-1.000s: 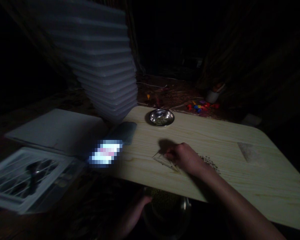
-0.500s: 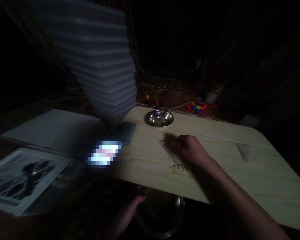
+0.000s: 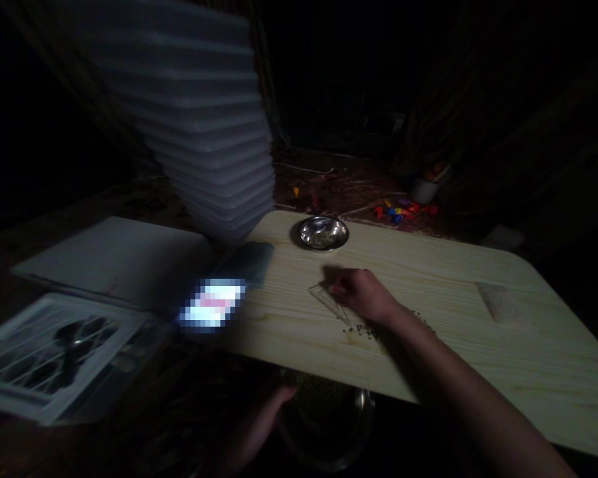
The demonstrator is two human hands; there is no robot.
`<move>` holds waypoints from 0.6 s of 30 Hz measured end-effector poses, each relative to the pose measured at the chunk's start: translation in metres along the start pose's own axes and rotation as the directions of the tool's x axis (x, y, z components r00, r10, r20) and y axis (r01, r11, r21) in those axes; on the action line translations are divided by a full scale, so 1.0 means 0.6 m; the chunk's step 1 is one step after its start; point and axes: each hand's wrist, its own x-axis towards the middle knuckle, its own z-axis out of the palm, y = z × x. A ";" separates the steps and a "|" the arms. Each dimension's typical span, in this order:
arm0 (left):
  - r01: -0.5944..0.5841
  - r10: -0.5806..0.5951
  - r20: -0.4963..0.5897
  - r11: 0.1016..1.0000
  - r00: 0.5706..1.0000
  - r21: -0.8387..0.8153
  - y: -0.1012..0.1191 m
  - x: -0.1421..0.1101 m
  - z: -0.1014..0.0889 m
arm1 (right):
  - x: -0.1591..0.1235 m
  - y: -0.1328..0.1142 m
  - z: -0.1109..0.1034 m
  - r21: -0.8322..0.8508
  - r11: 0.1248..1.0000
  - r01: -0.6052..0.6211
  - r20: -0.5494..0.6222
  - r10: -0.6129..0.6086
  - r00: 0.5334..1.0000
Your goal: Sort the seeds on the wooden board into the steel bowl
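My right hand is closed over the wood-grain table, fingers curled on a thin see-through rectangular piece, perhaps plastic, lying at or just above the surface. Small dark grains are scattered beside it, and more show past my wrist. Below the table's front edge my left hand is at the left rim of a large metal bowl, its thumb showing and the other fingers hidden in the dark. Greenish grains fill part of that bowl. A small shiny steel bowl with some grains stands at the table's far side.
On the table lie a flat clear packet at right and a grey-blue cloth-like item near a glowing, blurred screen. A tall stack of translucent trays, a white crate and colourful toys surround it.
My right hand has slid a little to the left with the see-through piece, uncovering more grains behind the wrist. The left hand stays at the large bowl. The view has shifted slightly.
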 end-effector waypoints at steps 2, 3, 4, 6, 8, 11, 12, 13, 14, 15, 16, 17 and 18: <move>-0.008 0.008 0.004 0.999 1.000 0.032 0.002 0.000 -0.001 | 0.005 -0.009 0.007 0.045 0.996 0.078 0.075 -0.081 0.994; -0.009 0.009 -0.005 1.000 1.000 0.028 0.000 0.001 -0.002 | 0.007 -0.015 0.011 0.068 0.991 0.113 0.109 -0.120 0.987; -0.007 0.007 -0.013 1.000 1.000 0.015 -0.003 0.004 -0.004 | 0.008 -0.020 0.015 0.089 0.985 0.146 0.140 -0.157 0.978; 0.003 -0.003 -0.015 1.000 1.000 -0.018 -0.011 0.012 -0.007 | 0.007 -0.031 0.022 0.131 0.971 0.199 0.196 -0.222 0.955; 0.003 -0.003 -0.007 0.999 1.000 -0.046 -0.021 0.019 -0.010 | 0.004 -0.041 0.028 0.168 0.957 0.237 0.243 -0.274 0.931; -0.015 0.016 0.014 0.997 1.000 -0.081 -0.031 0.025 -0.013 | -0.003 -0.047 0.033 0.205 0.941 0.269 0.287 -0.320 0.903; -0.013 0.015 0.021 0.996 1.000 -0.088 -0.032 0.025 -0.013 | -0.004 -0.047 0.034 0.211 0.939 0.273 0.294 -0.327 0.898; -0.010 0.013 0.029 0.996 1.000 -0.094 -0.032 0.024 -0.012 | -0.005 -0.047 0.033 0.216 0.937 0.275 0.300 -0.331 0.894; -0.003 0.007 0.033 0.995 0.999 -0.100 -0.032 0.023 -0.011 | -0.006 -0.047 0.033 0.219 0.936 0.275 0.305 -0.334 0.892; 0.001 0.003 0.039 0.994 0.999 -0.107 -0.030 0.021 -0.009 | -0.006 -0.046 0.032 0.223 0.936 0.274 0.310 -0.334 0.890; 0.001 0.004 0.049 0.993 0.999 -0.117 -0.028 0.020 -0.007 | -0.007 -0.047 0.031 0.225 0.936 0.272 0.314 -0.334 0.889; 0.003 0.005 0.063 0.992 0.998 -0.129 -0.025 0.018 -0.005 | -0.008 -0.048 0.031 0.227 0.936 0.270 0.315 -0.333 0.889; 0.004 0.007 0.075 0.991 0.997 -0.137 -0.022 0.016 -0.002 | -0.010 -0.050 0.031 0.230 0.936 0.268 0.316 -0.332 0.889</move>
